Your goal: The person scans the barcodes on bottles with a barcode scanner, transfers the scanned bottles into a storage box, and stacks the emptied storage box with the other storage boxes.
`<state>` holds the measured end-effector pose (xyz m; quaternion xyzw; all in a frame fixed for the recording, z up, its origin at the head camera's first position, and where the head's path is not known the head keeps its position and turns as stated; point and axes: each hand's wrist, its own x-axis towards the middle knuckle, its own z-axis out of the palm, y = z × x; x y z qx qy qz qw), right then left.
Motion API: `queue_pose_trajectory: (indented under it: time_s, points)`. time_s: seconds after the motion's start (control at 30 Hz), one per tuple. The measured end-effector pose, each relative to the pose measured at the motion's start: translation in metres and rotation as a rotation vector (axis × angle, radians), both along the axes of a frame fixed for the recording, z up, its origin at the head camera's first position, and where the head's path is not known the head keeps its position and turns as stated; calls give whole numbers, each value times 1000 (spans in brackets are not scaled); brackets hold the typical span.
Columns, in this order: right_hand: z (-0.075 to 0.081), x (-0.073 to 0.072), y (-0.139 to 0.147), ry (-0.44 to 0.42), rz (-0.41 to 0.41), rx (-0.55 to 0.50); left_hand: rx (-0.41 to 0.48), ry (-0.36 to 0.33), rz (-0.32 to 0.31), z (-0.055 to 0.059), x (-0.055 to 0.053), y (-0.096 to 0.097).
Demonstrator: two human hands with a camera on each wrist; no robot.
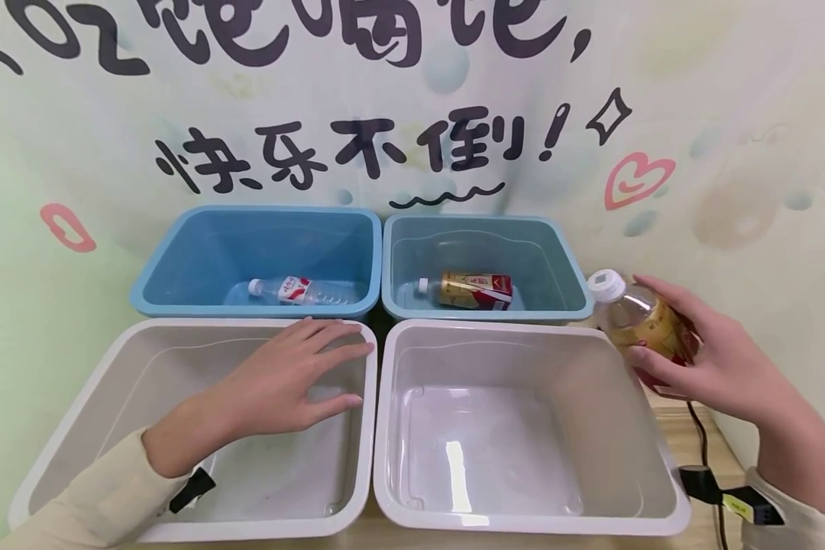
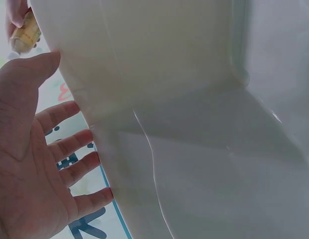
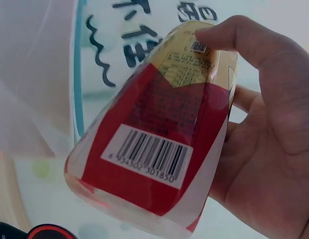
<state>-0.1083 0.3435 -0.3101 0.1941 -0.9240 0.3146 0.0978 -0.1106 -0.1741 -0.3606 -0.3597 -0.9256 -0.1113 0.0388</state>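
While the right hand [image 1: 711,359] grips a tea bottle [image 1: 642,321] with a red-and-gold label, tilted just right of the near right white bin [image 1: 522,519], the left hand [image 1: 289,378] hovers flat and released over the near left white bin [image 1: 76,382] — holding nothing. Each far blue bin [image 1: 261,309] [image 1: 488,312] holds one bottle lying down. A wooden worktop [image 1: 687,428] carries them; a lettered wall [image 1: 412,114] stands behind.

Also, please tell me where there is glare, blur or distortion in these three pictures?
Head view: glare streak on the floor of the right white bin, edges bent by the wide lens. Left wrist view: left hand dim, bin wall washed out. Right wrist view: bottle close and sharp, background blurred.
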Motion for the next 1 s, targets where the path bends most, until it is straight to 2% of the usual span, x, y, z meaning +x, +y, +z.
queue_pose_trajectory:
  time_s: [0.23, 0.43, 0.8, 1.0]
  points:
    - [-14, 2, 24, 31, -87, -113, 4, 12, -5, -1, 1, 0]
    - [-24, 6, 36, 55, -116, -132, 11, 62, -25, -3, -1, 1]
    - [-49, 4, 38, 70, -179, -211, 22, 84, -41, -3, -3, 2]
    - [-57, 3, 36, 54, -160, -253, 15, 94, -37, -3, -2, 2]
